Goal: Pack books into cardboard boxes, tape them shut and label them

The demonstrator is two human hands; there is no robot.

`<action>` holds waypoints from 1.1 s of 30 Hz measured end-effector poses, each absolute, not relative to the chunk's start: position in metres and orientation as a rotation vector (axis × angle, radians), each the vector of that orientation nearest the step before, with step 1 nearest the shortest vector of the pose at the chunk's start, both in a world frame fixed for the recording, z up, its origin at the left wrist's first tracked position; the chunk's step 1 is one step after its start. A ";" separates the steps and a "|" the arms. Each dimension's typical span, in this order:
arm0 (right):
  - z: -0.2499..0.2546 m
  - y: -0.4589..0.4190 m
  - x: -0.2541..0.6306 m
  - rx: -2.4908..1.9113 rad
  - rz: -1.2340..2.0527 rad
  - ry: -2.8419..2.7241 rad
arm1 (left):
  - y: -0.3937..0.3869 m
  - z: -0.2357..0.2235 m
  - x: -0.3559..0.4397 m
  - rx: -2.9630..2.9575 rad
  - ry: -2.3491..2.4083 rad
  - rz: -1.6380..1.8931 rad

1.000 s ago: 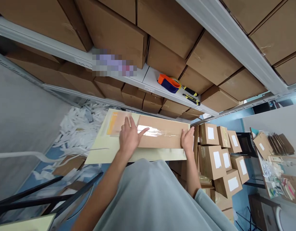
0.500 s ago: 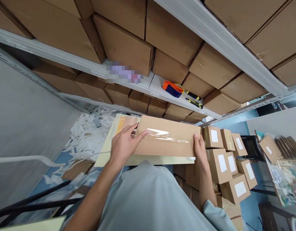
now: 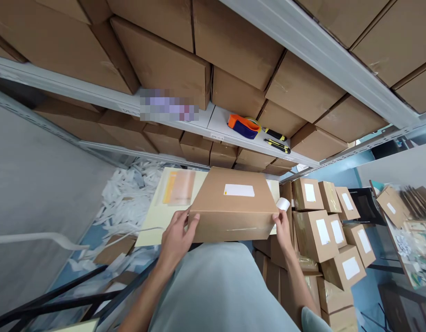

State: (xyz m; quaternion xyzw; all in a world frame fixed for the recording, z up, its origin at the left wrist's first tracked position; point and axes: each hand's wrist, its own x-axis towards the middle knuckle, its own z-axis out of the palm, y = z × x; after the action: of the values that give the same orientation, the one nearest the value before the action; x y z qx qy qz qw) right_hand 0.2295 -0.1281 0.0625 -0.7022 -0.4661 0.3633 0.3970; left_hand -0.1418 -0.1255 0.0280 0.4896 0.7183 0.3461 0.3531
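Note:
A brown cardboard box (image 3: 213,200) is held between my two hands over the pale yellow table top (image 3: 150,221). Its face with a white label (image 3: 239,190) is turned up, and a strip of clear tape shines on the side toward me. My left hand (image 3: 178,235) grips the box's near left corner, thumb on the front side. At the near right corner my right hand (image 3: 282,226) has its fingers closed on the edge. A white roll (image 3: 282,204) lies just beyond my right hand, partly hidden. Orange and yellow sheets (image 3: 178,186) lie on the table left of the box.
Shelves of cartons (image 3: 237,46) stand in front, holding an orange and blue tape dispenser (image 3: 244,126) and two utility knives (image 3: 277,140). Labelled boxes (image 3: 316,233) are stacked to the right. White scraps (image 3: 119,203) heap at left, near a black metal frame (image 3: 54,295).
The box has been tipped: its taped face now points toward me and the white-labelled face shows on top. Both hands have moved slightly lower with it. The white roll is now more visible.

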 end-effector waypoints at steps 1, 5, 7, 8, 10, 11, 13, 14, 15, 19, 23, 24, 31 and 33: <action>0.050 -0.134 0.230 -1.779 0.944 -1.172 | -0.130 0.016 -0.141 1.220 1.845 0.899; 0.002 -0.161 0.237 -1.824 1.061 -1.096 | -0.147 -0.026 -0.136 1.034 1.811 0.913; -0.020 -0.173 0.240 -1.833 1.172 -1.041 | -0.153 -0.044 -0.133 0.983 1.830 0.858; -0.031 -0.178 0.241 -1.834 1.226 -1.018 | -0.155 -0.052 -0.133 0.961 1.850 0.803; -0.050 -0.184 0.243 -1.850 1.282 -1.003 | -0.156 -0.066 -0.133 0.923 1.886 0.646; -0.057 -0.184 0.244 -1.870 1.284 -1.012 | -0.153 -0.072 -0.133 0.916 1.881 0.556; -0.069 -0.177 0.247 -1.918 1.273 -1.034 | -0.142 -0.081 -0.135 0.933 1.829 0.420; -0.073 -0.169 0.249 -1.936 1.264 -1.029 | -0.133 -0.083 -0.135 0.948 1.797 0.391; -0.077 -0.159 0.251 -1.947 1.250 -1.007 | -0.120 -0.084 -0.134 0.961 1.776 0.393; -0.084 -0.100 0.256 -1.934 1.151 -0.883 | -0.054 -0.073 -0.121 0.964 1.821 0.555; -0.078 -0.058 0.248 -1.863 1.199 -0.885 | -0.003 -0.048 -0.104 0.958 1.864 0.534; -0.074 -0.056 0.245 -1.854 1.206 -0.892 | 0.000 -0.042 -0.101 0.972 1.860 0.519; -0.034 -0.101 0.237 -1.864 1.050 -0.863 | -0.048 -0.012 -0.102 1.104 1.920 0.766; -0.024 -0.115 0.239 -1.806 1.013 -0.883 | -0.068 -0.008 -0.103 1.120 1.944 0.874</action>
State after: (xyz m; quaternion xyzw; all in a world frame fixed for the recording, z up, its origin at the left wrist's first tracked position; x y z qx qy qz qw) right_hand 0.2391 -0.1153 -0.0244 -0.7241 -0.3541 0.4062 0.4305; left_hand -0.1027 -0.0684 -0.0078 0.4343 0.7536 0.3388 0.3588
